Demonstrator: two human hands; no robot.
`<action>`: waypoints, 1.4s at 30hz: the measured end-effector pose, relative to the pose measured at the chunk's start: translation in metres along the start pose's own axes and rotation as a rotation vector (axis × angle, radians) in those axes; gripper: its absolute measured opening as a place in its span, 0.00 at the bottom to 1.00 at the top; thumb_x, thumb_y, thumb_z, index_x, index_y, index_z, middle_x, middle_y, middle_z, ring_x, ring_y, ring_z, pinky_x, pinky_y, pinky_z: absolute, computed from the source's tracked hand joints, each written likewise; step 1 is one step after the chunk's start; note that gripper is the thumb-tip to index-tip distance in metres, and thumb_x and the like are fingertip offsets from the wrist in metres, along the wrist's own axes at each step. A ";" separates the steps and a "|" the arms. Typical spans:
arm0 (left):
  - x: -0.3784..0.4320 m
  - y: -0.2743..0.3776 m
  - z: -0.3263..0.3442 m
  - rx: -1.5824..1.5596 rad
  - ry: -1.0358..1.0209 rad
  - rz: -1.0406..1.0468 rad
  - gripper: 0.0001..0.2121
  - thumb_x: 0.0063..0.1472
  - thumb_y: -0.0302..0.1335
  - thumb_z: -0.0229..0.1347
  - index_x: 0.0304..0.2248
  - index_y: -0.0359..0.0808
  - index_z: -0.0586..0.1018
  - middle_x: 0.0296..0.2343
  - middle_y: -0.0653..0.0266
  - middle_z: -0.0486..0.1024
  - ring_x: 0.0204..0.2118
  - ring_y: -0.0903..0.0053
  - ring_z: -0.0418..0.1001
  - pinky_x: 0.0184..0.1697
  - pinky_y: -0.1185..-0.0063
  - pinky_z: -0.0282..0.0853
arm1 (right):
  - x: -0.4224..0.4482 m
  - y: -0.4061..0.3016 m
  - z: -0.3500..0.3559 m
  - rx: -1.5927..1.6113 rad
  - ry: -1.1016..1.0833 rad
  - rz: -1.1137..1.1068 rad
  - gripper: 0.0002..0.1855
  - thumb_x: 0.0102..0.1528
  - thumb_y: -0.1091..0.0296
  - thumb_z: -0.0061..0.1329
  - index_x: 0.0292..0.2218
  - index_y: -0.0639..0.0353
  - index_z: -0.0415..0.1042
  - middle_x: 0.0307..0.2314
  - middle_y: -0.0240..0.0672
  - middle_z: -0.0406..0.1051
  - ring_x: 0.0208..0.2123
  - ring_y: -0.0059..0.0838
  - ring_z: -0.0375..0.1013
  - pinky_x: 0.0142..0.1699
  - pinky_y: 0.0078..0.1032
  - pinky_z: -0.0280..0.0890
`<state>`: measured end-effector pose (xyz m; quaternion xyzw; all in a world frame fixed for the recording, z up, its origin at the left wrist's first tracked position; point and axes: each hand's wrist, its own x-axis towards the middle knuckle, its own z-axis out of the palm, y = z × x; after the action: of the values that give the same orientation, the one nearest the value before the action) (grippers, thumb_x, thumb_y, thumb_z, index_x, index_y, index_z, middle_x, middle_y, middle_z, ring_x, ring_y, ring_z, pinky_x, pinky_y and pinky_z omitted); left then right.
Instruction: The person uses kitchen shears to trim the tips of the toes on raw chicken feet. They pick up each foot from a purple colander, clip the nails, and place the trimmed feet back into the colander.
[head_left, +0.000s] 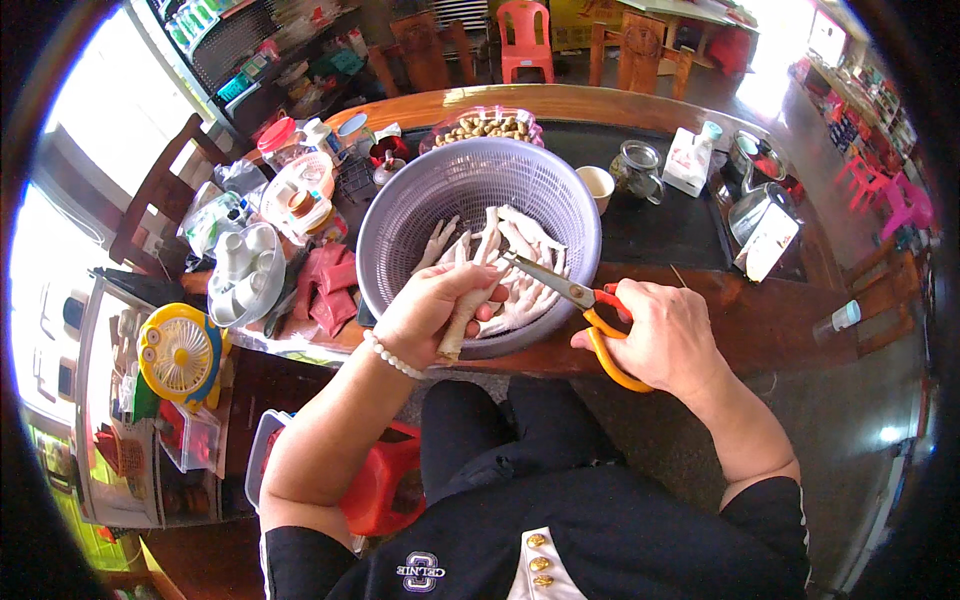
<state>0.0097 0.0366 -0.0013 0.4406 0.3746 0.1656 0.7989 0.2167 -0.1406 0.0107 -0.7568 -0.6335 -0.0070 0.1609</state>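
Note:
My left hand (439, 304) grips a pale chicken foot (466, 311) by its leg, the cut end pointing down toward me and the toes up over the basket. With my right hand (664, 334) I hold scissors (574, 292) by their orange and red handles. Their blades reach left to the toes of the held foot; whether they touch it I cannot tell. Below both hands sits a grey-purple plastic colander basket (390, 225) on the table's near edge. Inside it lie several more chicken feet (529, 300), piled toward the near right side.
Behind the basket is a tray of peanuts (487, 129). A cup (598, 186), a glass jug (637, 169) and a steel kettle (754, 206) stand to the right. Leftward are a bowl of white cups (246, 277), red packets (330, 289) and a yellow fan (180, 352). A red stool (382, 480) is below.

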 end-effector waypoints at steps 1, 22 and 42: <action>0.000 0.000 -0.001 0.014 0.006 -0.005 0.11 0.62 0.31 0.57 0.37 0.29 0.78 0.27 0.62 0.79 0.20 0.89 0.71 0.16 0.89 0.68 | 0.000 0.001 0.000 0.001 -0.006 -0.002 0.33 0.45 0.32 0.60 0.29 0.59 0.75 0.20 0.45 0.75 0.24 0.44 0.78 0.30 0.37 0.71; 0.002 0.009 -0.007 0.285 -0.031 -0.012 0.17 0.69 0.38 0.49 0.44 0.31 0.78 0.31 0.61 0.81 0.21 0.86 0.75 0.18 0.88 0.70 | 0.003 0.005 -0.002 -0.059 -0.117 -0.017 0.35 0.46 0.30 0.57 0.24 0.61 0.76 0.19 0.45 0.75 0.24 0.43 0.78 0.32 0.36 0.72; 0.000 0.004 -0.006 0.264 -0.086 0.018 0.17 0.70 0.37 0.47 0.43 0.29 0.77 0.29 0.61 0.80 0.19 0.86 0.74 0.17 0.88 0.67 | 0.010 -0.002 -0.012 0.014 -0.062 0.064 0.34 0.44 0.33 0.62 0.30 0.60 0.74 0.23 0.44 0.75 0.26 0.45 0.77 0.34 0.36 0.71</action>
<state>0.0055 0.0419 -0.0002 0.5520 0.3545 0.1030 0.7477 0.2185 -0.1339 0.0246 -0.7753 -0.6137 0.0260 0.1469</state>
